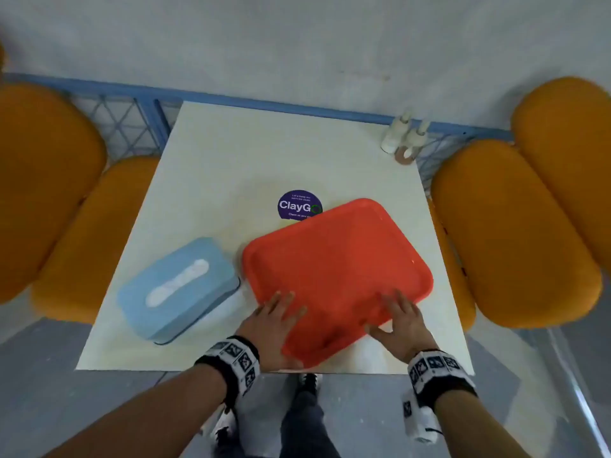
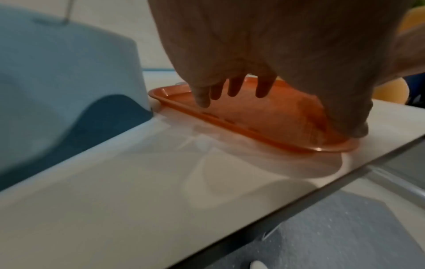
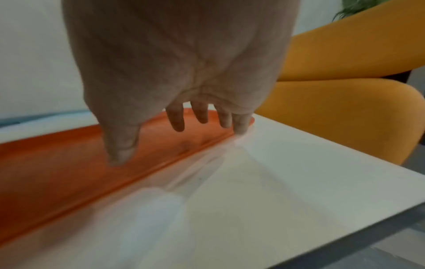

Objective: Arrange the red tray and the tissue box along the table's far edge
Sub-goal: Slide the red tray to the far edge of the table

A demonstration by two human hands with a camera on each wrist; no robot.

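Observation:
The red tray (image 1: pixel 337 272) lies skewed on the near half of the white table (image 1: pixel 231 160), one corner close to the front edge. My left hand (image 1: pixel 274 328) rests flat on its near left corner with fingers spread straight. My right hand (image 1: pixel 401 322) lies flat on its near right edge, fingers straight and thumb pointing left. The left wrist view shows my fingers (image 2: pixel 232 87) over the tray (image 2: pixel 264 116). In the right wrist view my fingers (image 3: pixel 200 114) touch the tray (image 3: pixel 69 163). The light blue tissue box (image 1: pixel 178 289) (image 2: pixel 57 81) sits just left of the tray, angled, with white tissue showing in its slot.
A round purple sticker (image 1: pixel 299 205) lies mid-table, partly under the tray's far corner. White condiment bottles (image 1: pixel 403 137) stand at the far right corner. Orange chairs (image 1: pixel 509 233) (image 1: pixel 59 206) flank the table. A blue rail (image 1: pixel 264 104) runs behind the far edge.

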